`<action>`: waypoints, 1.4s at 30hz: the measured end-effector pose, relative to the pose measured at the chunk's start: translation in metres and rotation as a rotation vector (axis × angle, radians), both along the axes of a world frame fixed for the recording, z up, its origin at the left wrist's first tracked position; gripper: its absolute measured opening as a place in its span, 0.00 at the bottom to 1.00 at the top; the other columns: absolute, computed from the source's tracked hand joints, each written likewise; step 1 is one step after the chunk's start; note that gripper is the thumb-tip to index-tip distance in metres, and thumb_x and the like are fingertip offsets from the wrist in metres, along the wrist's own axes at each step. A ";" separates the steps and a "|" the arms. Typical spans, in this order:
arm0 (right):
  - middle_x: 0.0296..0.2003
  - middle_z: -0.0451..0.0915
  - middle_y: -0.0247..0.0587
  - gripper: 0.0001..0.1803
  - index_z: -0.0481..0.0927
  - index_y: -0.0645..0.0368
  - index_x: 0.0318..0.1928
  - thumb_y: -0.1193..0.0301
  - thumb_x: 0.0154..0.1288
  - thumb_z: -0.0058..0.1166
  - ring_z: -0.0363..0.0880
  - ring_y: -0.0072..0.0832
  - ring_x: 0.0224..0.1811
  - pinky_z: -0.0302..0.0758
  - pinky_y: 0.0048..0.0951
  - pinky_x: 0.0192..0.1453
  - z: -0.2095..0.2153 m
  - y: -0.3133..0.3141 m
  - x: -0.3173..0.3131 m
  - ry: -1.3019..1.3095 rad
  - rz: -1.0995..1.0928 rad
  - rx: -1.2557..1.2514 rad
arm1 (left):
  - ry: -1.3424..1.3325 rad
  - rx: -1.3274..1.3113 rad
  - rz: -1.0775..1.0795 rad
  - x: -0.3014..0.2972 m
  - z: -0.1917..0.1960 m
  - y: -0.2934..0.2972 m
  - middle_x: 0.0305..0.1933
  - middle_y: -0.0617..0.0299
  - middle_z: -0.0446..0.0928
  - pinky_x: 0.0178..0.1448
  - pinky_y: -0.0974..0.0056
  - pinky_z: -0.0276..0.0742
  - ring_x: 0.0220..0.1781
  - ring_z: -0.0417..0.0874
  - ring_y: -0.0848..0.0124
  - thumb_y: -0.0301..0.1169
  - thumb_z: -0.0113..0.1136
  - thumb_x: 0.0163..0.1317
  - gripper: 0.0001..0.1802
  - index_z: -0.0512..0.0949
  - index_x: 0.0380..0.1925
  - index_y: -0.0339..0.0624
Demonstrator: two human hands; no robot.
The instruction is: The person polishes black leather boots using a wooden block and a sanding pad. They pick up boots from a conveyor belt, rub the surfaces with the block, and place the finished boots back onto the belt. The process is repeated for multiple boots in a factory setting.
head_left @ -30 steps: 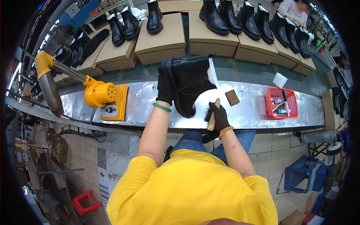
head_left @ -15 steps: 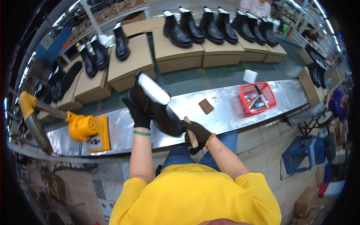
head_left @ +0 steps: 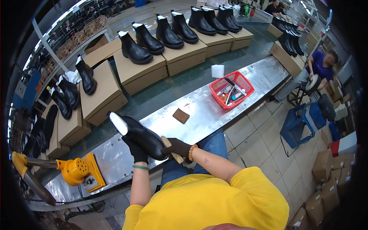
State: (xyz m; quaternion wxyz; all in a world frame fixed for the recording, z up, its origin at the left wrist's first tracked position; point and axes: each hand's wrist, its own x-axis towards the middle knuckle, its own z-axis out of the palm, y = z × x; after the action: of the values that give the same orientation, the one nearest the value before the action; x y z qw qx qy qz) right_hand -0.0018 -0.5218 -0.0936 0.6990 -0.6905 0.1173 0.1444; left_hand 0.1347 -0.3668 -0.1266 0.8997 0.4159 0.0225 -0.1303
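Two gloved hands work over the near edge of the metal bench [head_left: 214, 111]. The left hand [head_left: 137, 150] grips a black boot [head_left: 138, 134] from below, tilted just above that edge; the right hand [head_left: 176, 147] is clenched around a wooden-handled brush [head_left: 171, 149] against its sole. A brown pad [head_left: 181, 115] lies mid-bench, a red basket [head_left: 231, 89] toward the right end.

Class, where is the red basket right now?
In the head view, the red basket sits upper right on the metal workbench, beside a white paper roll, right of the small brown pad.

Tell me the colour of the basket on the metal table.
Red; the basket shows clearly in the head view.
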 end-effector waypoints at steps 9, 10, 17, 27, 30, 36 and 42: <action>0.24 0.76 0.41 0.17 0.70 0.62 0.38 0.65 0.55 0.59 0.75 0.28 0.23 0.73 0.29 0.30 -0.007 0.006 -0.003 -0.092 -0.051 -0.046 | -0.151 0.599 -0.041 -0.014 -0.011 0.015 0.57 0.56 0.71 0.63 0.61 0.67 0.59 0.71 0.64 0.45 0.54 0.63 0.31 0.62 0.62 0.42; 0.25 0.76 0.41 0.17 0.70 0.62 0.39 0.65 0.55 0.59 0.75 0.27 0.23 0.73 0.28 0.29 -0.010 0.005 -0.001 -0.092 -0.041 -0.058 | -0.184 0.615 -0.056 -0.016 -0.006 0.014 0.56 0.57 0.71 0.63 0.62 0.67 0.58 0.71 0.65 0.42 0.55 0.63 0.29 0.64 0.60 0.41; 0.25 0.76 0.39 0.18 0.72 0.63 0.42 0.68 0.54 0.61 0.74 0.24 0.20 0.72 0.26 0.26 -0.014 0.000 0.003 -0.059 -0.042 0.042 | -0.050 0.378 -0.079 -0.007 -0.017 0.026 0.48 0.59 0.75 0.54 0.63 0.76 0.49 0.77 0.68 0.31 0.60 0.57 0.24 0.69 0.54 0.40; 0.24 0.77 0.36 0.20 0.72 0.65 0.48 0.72 0.55 0.61 0.75 0.20 0.19 0.73 0.22 0.23 -0.029 -0.029 0.005 -0.190 -0.487 0.165 | -0.234 0.409 -0.073 0.030 0.006 0.033 0.50 0.61 0.74 0.57 0.64 0.72 0.52 0.75 0.68 0.22 0.64 0.51 0.27 0.69 0.53 0.40; 0.24 0.77 0.36 0.20 0.72 0.65 0.48 0.72 0.55 0.61 0.76 0.20 0.20 0.74 0.22 0.23 -0.025 -0.025 0.003 -0.196 -0.505 0.132 | -0.431 0.545 -0.019 0.069 0.035 0.021 0.52 0.61 0.73 0.58 0.64 0.71 0.54 0.74 0.68 0.23 0.66 0.49 0.30 0.68 0.54 0.40; 0.25 0.77 0.35 0.19 0.72 0.65 0.47 0.73 0.55 0.60 0.76 0.20 0.20 0.74 0.22 0.23 -0.028 -0.025 0.002 -0.201 -0.510 0.126 | -0.605 0.631 0.005 0.184 0.121 -0.011 0.48 0.58 0.76 0.53 0.63 0.74 0.49 0.78 0.68 0.30 0.71 0.47 0.32 0.70 0.54 0.40; 0.25 0.78 0.35 0.18 0.73 0.64 0.47 0.74 0.56 0.60 0.75 0.20 0.19 0.73 0.22 0.24 -0.032 -0.024 0.003 -0.220 -0.530 0.167 | -0.806 1.240 0.178 0.272 0.127 -0.019 0.52 0.46 0.76 0.56 0.57 0.72 0.54 0.77 0.55 0.40 0.64 0.52 0.33 0.69 0.57 0.39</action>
State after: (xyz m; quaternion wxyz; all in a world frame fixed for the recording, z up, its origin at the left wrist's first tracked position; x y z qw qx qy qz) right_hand 0.0010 -0.5456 -0.1257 0.7753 -0.5873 0.2049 -0.1098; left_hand 0.4065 -0.3857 0.0005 0.4458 0.8593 -0.2063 0.1424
